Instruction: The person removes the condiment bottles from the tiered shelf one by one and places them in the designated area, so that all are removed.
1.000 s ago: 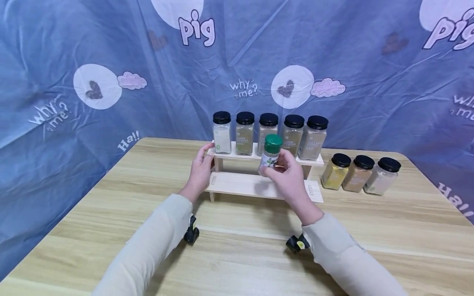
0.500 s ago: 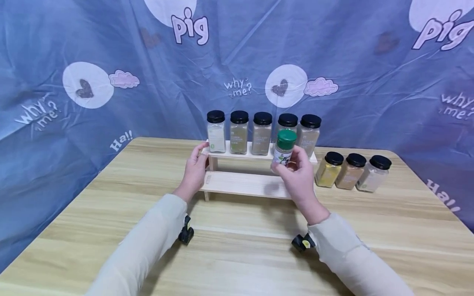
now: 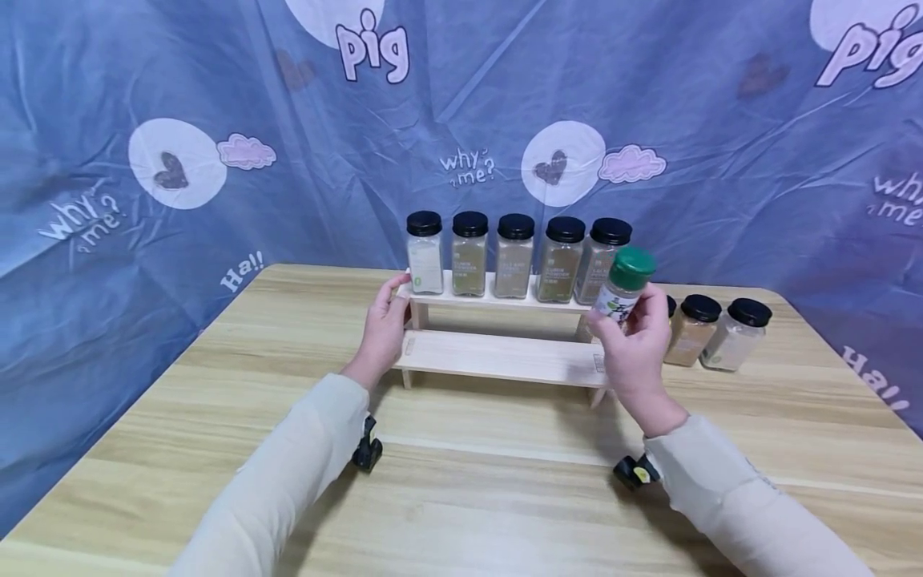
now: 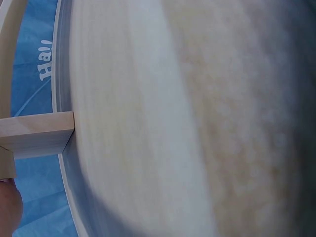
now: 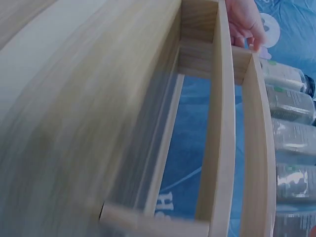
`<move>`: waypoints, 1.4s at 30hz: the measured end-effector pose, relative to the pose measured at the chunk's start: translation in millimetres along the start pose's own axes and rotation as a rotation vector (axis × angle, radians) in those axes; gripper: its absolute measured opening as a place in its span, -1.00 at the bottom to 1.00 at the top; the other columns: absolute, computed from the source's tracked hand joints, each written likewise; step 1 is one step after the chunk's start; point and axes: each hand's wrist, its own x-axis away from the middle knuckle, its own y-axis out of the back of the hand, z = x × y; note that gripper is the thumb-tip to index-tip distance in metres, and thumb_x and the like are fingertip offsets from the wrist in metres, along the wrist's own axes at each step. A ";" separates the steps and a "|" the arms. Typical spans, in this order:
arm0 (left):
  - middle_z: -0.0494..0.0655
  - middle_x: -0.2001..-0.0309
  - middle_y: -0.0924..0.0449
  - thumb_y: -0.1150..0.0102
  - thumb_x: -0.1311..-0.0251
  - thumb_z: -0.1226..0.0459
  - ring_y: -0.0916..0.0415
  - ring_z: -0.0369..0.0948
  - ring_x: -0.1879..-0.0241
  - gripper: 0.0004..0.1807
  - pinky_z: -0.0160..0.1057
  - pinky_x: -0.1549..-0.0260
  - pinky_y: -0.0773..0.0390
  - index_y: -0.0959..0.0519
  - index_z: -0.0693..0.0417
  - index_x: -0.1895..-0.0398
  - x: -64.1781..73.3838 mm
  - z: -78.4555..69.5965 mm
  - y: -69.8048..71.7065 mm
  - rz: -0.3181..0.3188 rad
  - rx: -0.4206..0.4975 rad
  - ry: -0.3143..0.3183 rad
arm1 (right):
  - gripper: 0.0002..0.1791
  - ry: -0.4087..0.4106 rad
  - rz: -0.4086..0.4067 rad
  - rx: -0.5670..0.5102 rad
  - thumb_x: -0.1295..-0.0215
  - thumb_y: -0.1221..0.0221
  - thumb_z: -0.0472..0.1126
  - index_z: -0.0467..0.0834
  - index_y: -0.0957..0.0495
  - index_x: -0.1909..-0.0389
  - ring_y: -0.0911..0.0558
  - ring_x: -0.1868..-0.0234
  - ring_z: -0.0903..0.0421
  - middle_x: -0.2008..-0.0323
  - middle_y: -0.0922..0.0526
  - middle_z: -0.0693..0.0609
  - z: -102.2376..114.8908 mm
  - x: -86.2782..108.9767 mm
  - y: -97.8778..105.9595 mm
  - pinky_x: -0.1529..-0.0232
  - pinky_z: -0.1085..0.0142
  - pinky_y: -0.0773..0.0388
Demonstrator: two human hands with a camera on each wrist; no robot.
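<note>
My right hand (image 3: 636,351) holds a small spice jar (image 3: 622,292) with a green cap, raised in front of the right end of a two-tier wooden spice rack (image 3: 497,357). At the rack's other end, my left hand (image 3: 382,332) grips the upper shelf's edge; its fingers (image 5: 249,19) show there in the right wrist view. Black-lidded square spice jars (image 3: 513,264) stand in a row on that upper shelf. Nothing stands on the lower shelf. In the left wrist view a fingertip (image 4: 9,210) touches the rack's wooden end (image 4: 39,131).
To the right of the rack, more black-lidded jars (image 3: 735,336) stand on the wooden table (image 3: 461,497); the nearest is mostly hidden behind my right hand. A blue printed cloth (image 3: 404,144) hangs behind the table.
My right hand has carried the green-capped jar rightward, from before the rack's middle to its right end. My left hand stays at the rack's left end.
</note>
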 end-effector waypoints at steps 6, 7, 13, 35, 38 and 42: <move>0.10 -0.33 -0.20 0.29 -0.40 0.37 -0.30 -0.04 -0.24 -0.63 -0.20 -0.25 -0.33 -0.31 0.13 -0.23 -0.4 -0.9 -2.2 0.006 -0.009 -0.002 | -0.50 -0.019 -0.001 0.113 0.11 -0.06 -0.63 0.00 -0.39 0.23 -0.49 0.28 0.19 0.27 -0.50 0.11 -1.1 0.0 21.9 0.29 0.53 -0.48; 0.10 -0.33 -0.21 0.28 -0.40 0.36 -0.30 -0.04 -0.24 -0.63 -0.21 -0.25 -0.32 -0.31 0.13 -0.23 -0.5 -1.0 -2.5 0.008 -0.009 -0.001 | -0.49 -0.025 -0.008 0.135 0.11 -0.06 -0.63 0.01 -0.40 0.24 -0.49 0.28 0.20 0.28 -0.51 0.12 -1.7 0.8 25.7 0.29 0.54 -0.47; 0.08 -0.34 -0.17 0.30 -0.40 0.37 -0.27 -0.06 -0.26 -0.62 -0.22 -0.26 -0.31 -0.30 0.13 -0.24 -0.7 -1.6 -4.5 0.029 -0.021 -0.001 | -0.46 -0.081 -0.041 0.222 0.12 -0.05 -0.64 0.05 -0.42 0.25 -0.50 0.30 0.24 0.30 -0.52 0.14 -3.0 2.4 46.6 0.34 0.60 -0.47; 0.08 -0.35 -0.18 0.30 -0.41 0.35 -0.28 -0.05 -0.26 -0.62 -0.21 -0.26 -0.31 -0.30 0.10 -0.24 -0.8 -0.8 -0.3 0.016 -0.037 0.008 | -0.54 -0.433 0.322 0.709 0.04 -0.29 -0.37 -0.33 -0.41 0.06 -0.42 0.42 0.50 0.41 -0.53 0.27 -13.7 -10.7 102.1 0.42 0.65 -0.46; 0.09 -0.34 -0.18 0.30 -0.41 0.36 -0.28 -0.05 -0.25 -0.62 -0.21 -0.26 -0.31 -0.30 0.11 -0.24 -0.7 -0.2 0.4 0.014 -0.027 0.006 | -0.44 -0.460 0.390 0.781 0.02 -0.31 -0.32 -0.42 -0.37 -0.01 -0.41 0.41 0.46 0.27 -0.58 -0.09 -17.4 -11.6 105.5 0.41 0.63 -0.44; 0.09 -0.34 -0.17 0.31 -0.41 0.36 -0.28 -0.05 -0.26 -0.63 -0.22 -0.25 -0.31 -0.30 0.11 -0.23 0.0 -0.1 1.0 0.011 -0.028 0.009 | -0.39 -0.499 0.439 0.798 0.02 -0.31 -0.30 -0.46 -0.33 -0.05 -0.53 0.22 0.11 0.09 -0.51 -0.42 -22.4 -11.2 109.3 0.33 0.57 -0.41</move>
